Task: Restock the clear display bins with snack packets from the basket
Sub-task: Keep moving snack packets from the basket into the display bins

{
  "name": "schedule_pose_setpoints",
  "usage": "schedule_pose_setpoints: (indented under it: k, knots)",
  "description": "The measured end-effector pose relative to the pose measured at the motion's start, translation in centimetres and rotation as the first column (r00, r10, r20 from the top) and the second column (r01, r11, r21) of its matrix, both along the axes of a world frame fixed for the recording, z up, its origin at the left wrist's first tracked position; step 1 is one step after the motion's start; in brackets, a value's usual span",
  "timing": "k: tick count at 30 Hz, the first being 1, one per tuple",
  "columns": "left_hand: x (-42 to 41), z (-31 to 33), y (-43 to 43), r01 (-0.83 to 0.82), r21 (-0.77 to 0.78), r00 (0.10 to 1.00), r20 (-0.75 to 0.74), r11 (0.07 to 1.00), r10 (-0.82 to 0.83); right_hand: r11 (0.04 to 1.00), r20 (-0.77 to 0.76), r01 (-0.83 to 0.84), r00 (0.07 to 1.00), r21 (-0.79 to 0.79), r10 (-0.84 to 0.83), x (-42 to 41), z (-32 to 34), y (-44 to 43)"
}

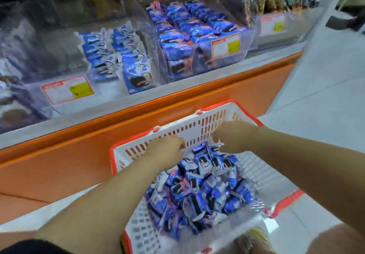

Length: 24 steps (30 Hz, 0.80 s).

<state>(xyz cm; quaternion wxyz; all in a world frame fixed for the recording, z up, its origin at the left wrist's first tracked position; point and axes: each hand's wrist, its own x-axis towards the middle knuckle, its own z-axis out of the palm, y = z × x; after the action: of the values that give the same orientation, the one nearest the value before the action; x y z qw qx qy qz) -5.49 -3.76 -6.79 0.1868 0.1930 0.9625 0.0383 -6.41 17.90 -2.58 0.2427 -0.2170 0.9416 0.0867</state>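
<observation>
The snack packets [199, 190], blue wrappers showing a dark sandwich cookie, lie in a loose heap in the white basket [254, 170] with its red rim. The basket sits low in front of me, against the orange shelf base [79, 164]. At the far end of the heap, the right hand [231, 135] reaches down with its fingers curled. On my blurred feed it seems to pinch the crimped edge of the top packet [205, 151]. The left hand [166, 151] hangs just beside it, near the basket's slotted far wall. Its fingers are bunched, but I cannot tell whether they hold anything.

Above the orange base runs a row of clear display bins. The middle bin [245, 40] is packed with neat rows of the same blue packets. The left bin [154, 36] holds fewer, paler blue-and-white packets, one standing upright at the front. The right bin [296, 26] carries tall teal bags. Each bin front bears a red-bordered price label [226, 45] with a yellow patch. Pale floor tiles [325, 76] lie to the right.
</observation>
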Motion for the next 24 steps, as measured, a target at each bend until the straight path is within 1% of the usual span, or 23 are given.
schedule_pose_setpoints:
  k: [2, 5, 7, 10, 12, 15, 19, 24]
  knots:
    - [0.2, -3.1, -0.3, 0.003, -0.024, 0.994, 0.108, 1.0, 0.0, 0.998, 0.094, -0.005, 0.996, 0.067, -0.001, -0.2, -2.6, 0.5]
    - [0.5, -6.7, -0.4, 0.013, -0.029, 0.975, 0.22, 0.999, -0.006, 0.996, 0.248, -0.004, 0.968, 0.089, -0.018, -0.1, -7.4, 0.9]
    - [1.0, -8.6, -0.1, 0.01, -0.014, 0.955, 0.296, 1.0, -0.005, 0.988, 0.334, -0.073, 0.942, 0.139, 0.023, 0.8, -10.9, 0.8]
    - [1.9, -11.0, 0.6, 0.02, -0.024, 0.923, 0.384, 0.999, -0.01, 0.965, 0.396, -0.167, 0.915, 0.201, 0.076, 2.6, -14.5, 0.6]
    - [2.5, -11.8, 1.3, 0.034, -0.019, 0.908, 0.418, 0.999, -0.023, 0.952, 0.386, -0.203, 0.917, 0.227, 0.104, 3.4, -15.7, 0.6]
    - [2.9, -11.9, 2.1, 0.049, 0.015, 0.905, 0.423, 0.999, -0.051, 0.94, 0.289, -0.258, 0.939, 0.222, 0.189, 4.2, -17.5, 1.2]
    - [2.8, -11.1, 2.3, 0.037, 0.039, 0.913, 0.405, 0.999, -0.05, 0.913, 0.192, -0.309, 0.945, 0.267, 0.264, 5.1, -20.0, 1.6]
    - [2.1, -9.4, 2.1, -0.008, 0.067, 0.925, 0.379, 0.998, -0.018, 0.887, 0.18, -0.328, 0.942, 0.325, 0.282, 5.0, -19.3, 0.8]
